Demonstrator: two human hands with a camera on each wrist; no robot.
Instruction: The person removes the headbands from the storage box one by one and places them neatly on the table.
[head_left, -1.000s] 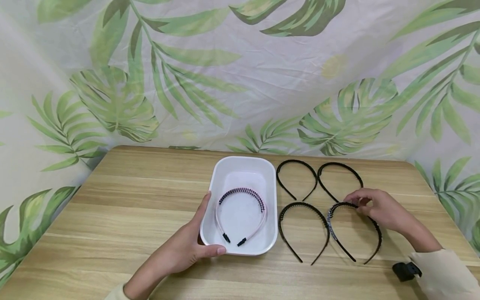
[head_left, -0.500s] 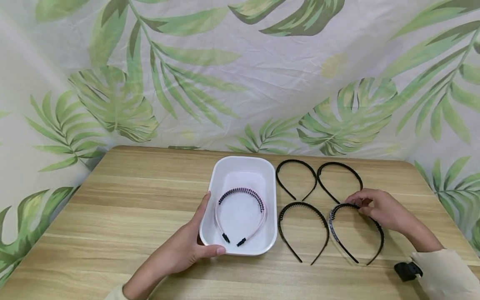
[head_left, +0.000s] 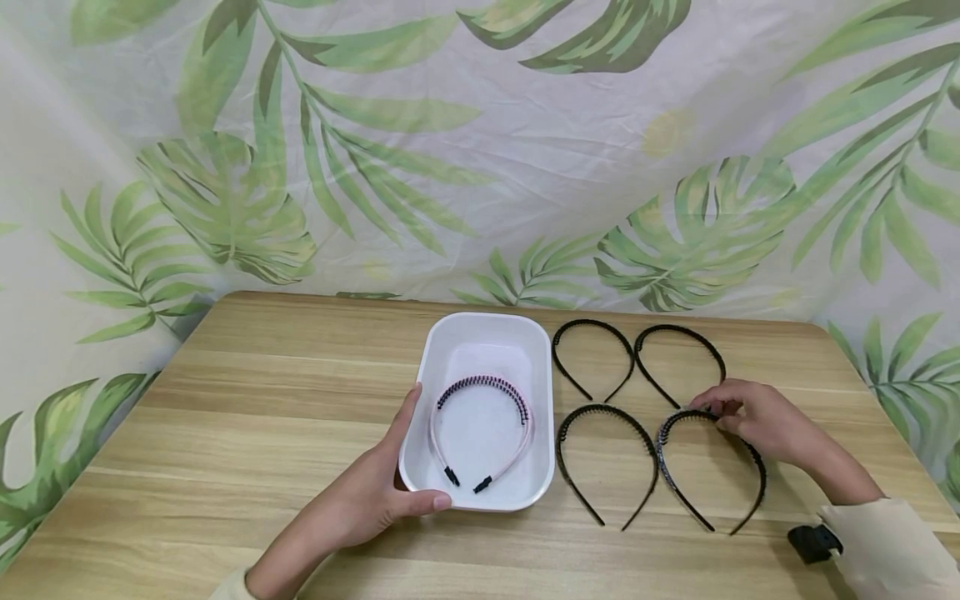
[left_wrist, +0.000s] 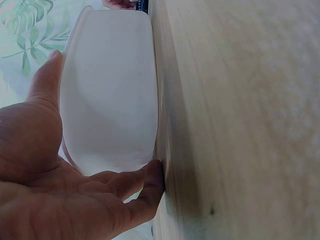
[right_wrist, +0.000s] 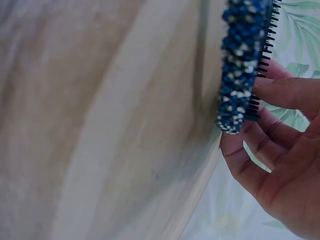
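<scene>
My left hand (head_left: pixel 363 496) grips the white plastic tray (head_left: pixel 491 332) at its near left corner, thumb over the front rim and fingers along the side. In the left wrist view fingertips reach low on the tray's outer wall. Inside it lies a pink headband (head_left: pixel 483 381) with dark-and-pink striped teeth and black tips. On the right, my right hand (head_left: pixel 765 421) pinches the top of a black toothed headband (right_wrist: pixel 237 75), covered in blue, black and white beads. Its two ends point toward me.
Beside the tray are three plain black headbands: one back left (head_left: pixel 592 322), one back right (head_left: pixel 675 327), one front left (head_left: pixel 603 407). They sit close together on the wooden table (head_left: pixel 262 417). A leaf-patterned cloth (head_left: pixel 555 167) hangs behind the table.
The beaded headband has shifted slightly: first a little to the right, then its ends a little back left and closer to me. My left hand and the tray stay put.
</scene>
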